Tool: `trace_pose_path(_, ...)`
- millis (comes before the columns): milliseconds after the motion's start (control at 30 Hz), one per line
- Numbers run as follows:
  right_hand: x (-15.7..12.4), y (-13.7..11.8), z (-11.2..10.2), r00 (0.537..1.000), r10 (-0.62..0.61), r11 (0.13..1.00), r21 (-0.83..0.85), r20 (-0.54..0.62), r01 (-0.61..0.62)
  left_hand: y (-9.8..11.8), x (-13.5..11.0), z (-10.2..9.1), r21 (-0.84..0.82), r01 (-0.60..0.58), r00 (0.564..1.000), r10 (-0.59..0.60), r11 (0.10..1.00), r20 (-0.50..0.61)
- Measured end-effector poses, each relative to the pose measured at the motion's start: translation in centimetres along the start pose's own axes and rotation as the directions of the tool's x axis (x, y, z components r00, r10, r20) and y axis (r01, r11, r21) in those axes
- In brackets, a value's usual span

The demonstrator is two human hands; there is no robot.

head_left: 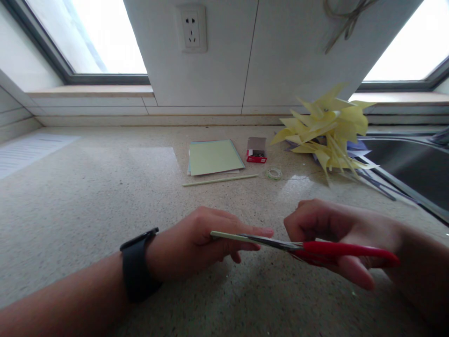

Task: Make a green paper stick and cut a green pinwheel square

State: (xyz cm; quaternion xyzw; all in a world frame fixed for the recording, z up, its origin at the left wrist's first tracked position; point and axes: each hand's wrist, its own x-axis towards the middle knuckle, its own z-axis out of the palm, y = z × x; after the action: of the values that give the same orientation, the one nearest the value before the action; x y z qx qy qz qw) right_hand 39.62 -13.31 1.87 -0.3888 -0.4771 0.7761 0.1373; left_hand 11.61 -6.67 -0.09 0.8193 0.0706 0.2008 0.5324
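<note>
My left hand (201,243), with a black watch (138,264) on its wrist, is closed on a thin pale green piece of paper (224,235) seen edge-on. My right hand (333,224) grips a pair of red-handled scissors (326,248), thumb through a handle loop. The scissor blades point left and reach the paper by my left fingers. Whether the blades are apart cannot be made out from this angle. Both hands are just above the counter. Beyond them lies a pale green stick (220,180), below a stack of coloured paper sheets (215,157).
A small open red box (256,158) with small dark items stands near a tape roll (274,173). Yellow paper pinwheels (326,131) are piled at back right, beside a metal sink (414,164). A printed sheet (31,150) lies at far left on the speckled counter (105,201).
</note>
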Motion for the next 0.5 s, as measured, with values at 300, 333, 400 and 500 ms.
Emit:
trace_pose_path(300, -0.15, 0.1, -0.29, 0.999, -0.032, 0.997, -0.077, -0.016, 0.03, -0.05, 0.01, -0.02, 0.011, 0.002, 1.0, -0.002, 1.0, -0.001)
trace_pose_path(333, -0.16, 0.06, -0.32, 1.0, -0.026, 0.997, -0.079, -0.017, 0.024, -0.07, -0.03, -0.03, 0.011, 0.002, 1.0, -0.002, 1.0, 0.001)
trace_pose_path(400, -0.18, 0.02, -0.38, 1.0, -0.023, 0.997, -0.079, -0.021, 0.021, -0.12, -0.11, -0.03, 0.002, 0.004, 1.0, -0.004, 1.0, 0.007)
trace_pose_path(500, -0.23, 0.11, -0.43, 0.999, -0.036, 0.997, -0.076, -0.032, 0.033, -0.22, -0.22, 0.0, -0.012, 0.013, 1.0, -0.012, 1.0, 0.01)
